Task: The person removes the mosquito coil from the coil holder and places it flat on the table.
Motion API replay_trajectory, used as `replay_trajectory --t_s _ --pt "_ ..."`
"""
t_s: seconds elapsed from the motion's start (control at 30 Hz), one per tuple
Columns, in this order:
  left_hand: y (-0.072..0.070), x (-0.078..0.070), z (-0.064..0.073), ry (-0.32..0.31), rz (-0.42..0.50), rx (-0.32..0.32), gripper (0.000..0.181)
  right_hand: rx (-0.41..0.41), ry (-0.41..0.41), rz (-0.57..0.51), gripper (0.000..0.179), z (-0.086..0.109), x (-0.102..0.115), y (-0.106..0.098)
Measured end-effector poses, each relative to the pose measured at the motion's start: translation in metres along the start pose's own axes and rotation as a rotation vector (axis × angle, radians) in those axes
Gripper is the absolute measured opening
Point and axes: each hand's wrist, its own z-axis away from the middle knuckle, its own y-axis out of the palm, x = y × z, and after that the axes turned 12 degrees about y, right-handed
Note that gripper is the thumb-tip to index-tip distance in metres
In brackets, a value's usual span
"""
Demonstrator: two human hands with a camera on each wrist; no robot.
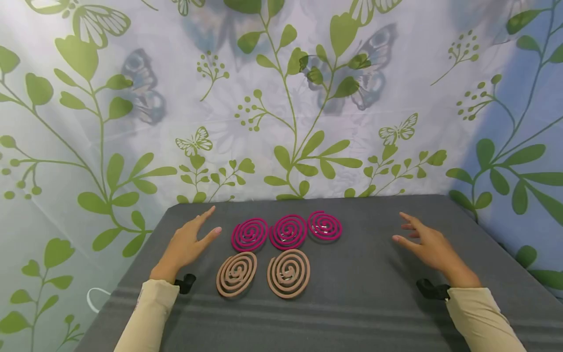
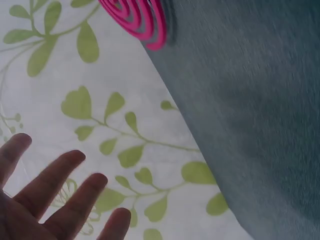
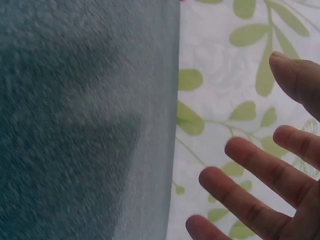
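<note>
Five is avoided here: several mosquito coils lie on the grey table in two rows. The back row has a left pink coil (image 1: 249,235), a middle pink coil (image 1: 288,232) and a right pink coil (image 1: 324,226). In front of them are a left brown coil (image 1: 236,275) and a right brown coil (image 1: 288,274). My left hand (image 1: 186,244) is held over the table left of the coils, fingers spread, holding nothing. Off to their right, my right hand (image 1: 428,247) hovers with its fingers extended and nothing in it. In the left wrist view a pink coil (image 2: 145,25) shows at the top edge.
The grey table (image 1: 352,313) ends at the back against a white curtain (image 1: 246,161) printed with green leaves and butterflies. Each wrist wears a black strap mount, the left mount (image 1: 186,283) and the right mount (image 1: 431,289). A white loop (image 1: 90,298) hangs beyond the table's left edge.
</note>
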Motion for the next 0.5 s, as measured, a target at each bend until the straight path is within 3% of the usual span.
replay_trajectory --t_s 0.27,0.5 --pt "0.006 -0.012 0.001 0.108 0.180 0.009 0.073 0.059 -0.084 -0.110 0.073 0.003 0.008 0.008" --pt "0.013 -0.025 0.004 0.164 0.278 0.037 0.074 0.136 -0.129 -0.199 0.068 0.005 0.020 0.010"
